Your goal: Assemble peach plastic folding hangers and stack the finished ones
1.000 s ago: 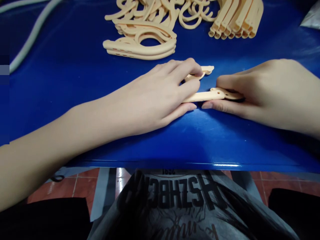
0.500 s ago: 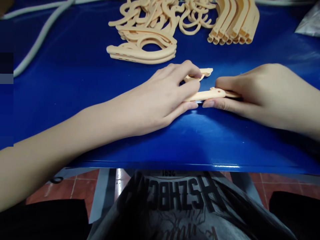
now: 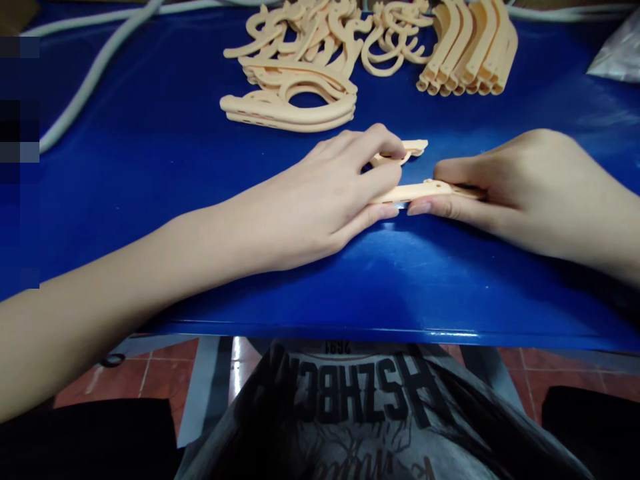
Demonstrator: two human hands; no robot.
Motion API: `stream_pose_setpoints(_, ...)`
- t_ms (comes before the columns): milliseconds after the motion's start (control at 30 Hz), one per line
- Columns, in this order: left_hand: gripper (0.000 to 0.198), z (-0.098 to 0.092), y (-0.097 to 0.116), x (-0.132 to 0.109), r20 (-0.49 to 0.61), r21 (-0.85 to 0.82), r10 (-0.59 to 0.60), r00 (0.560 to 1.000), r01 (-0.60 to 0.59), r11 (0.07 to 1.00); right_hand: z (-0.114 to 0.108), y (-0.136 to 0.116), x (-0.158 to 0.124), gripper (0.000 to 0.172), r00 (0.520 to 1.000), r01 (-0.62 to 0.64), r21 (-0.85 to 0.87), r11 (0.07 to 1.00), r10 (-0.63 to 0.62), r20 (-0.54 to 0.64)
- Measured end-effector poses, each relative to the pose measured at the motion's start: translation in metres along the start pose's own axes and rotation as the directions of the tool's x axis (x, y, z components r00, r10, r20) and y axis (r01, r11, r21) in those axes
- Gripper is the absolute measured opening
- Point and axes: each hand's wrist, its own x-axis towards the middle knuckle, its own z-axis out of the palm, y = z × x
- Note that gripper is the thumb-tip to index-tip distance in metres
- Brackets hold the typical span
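Note:
Low over the blue table, both of my hands grip one beige plastic folding hanger (image 3: 413,192). My left hand (image 3: 325,190) is closed on its left part, thumb along the near edge and fingers over the top. On the other end, my right hand (image 3: 520,190) pinches between thumb and bent forefinger, its remaining fingers hidden. A thin beige piece runs from that end into the right palm. Beyond the left fingertips, another beige part (image 3: 416,147) with a curved piece shows, partly covered by the left hand; whether it joins the held hanger I cannot tell.
Folded beige hangers (image 3: 290,120) lie stacked behind my left hand. Past them are a heap of curved arms (image 3: 310,33), loose hooks (image 3: 385,57) and a row of hanger arms (image 3: 470,53). A white cable (image 3: 95,73) crosses the left; a clear plastic bag (image 3: 617,53) lies far right.
The view has shifted slightly, so the piles sit a little lower and further right. Both hands keep their grip on the hanger, with hardly any visible movement.

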Motion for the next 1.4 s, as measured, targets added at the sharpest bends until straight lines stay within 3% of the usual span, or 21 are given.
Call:
stream_pose_setpoints(267,0.032,0.001,0.000,0.000,-0.008,-0.021,0.001,1.000,-0.001,1.000,-0.004,-0.009,0.003,0.095,0.995,-0.096,-0.020,0.995,0.097,0.036)
stream_pose_setpoints(567,0.033,0.000,0.001,0.000,0.006,-0.019,-0.010,1.000,0.010,1.000,0.003,-0.004,0.002,0.076,0.997,-0.078,-0.069,0.995,0.079,0.000)
stream_pose_setpoints(767,0.034,0.000,0.002,0.001,0.009,0.007,0.000,1.000,0.000,1.000,-0.005,-0.014,0.004,0.079,0.984,-0.162,-0.052,0.985,0.165,0.070)
stream_pose_setpoints(1167,0.032,0.000,-0.002,0.000,0.021,-0.010,0.009,1.000,-0.008,1.000,-0.002,-0.006,0.001,0.091,0.996,-0.079,-0.027,0.997,0.080,0.027)
stream_pose_setpoints(1400,0.038,-0.002,0.002,0.001,0.041,0.051,0.002,0.999,-0.004,0.999,-0.005,-0.011,0.003,0.081,0.996,-0.084,-0.040,0.996,0.085,0.039)
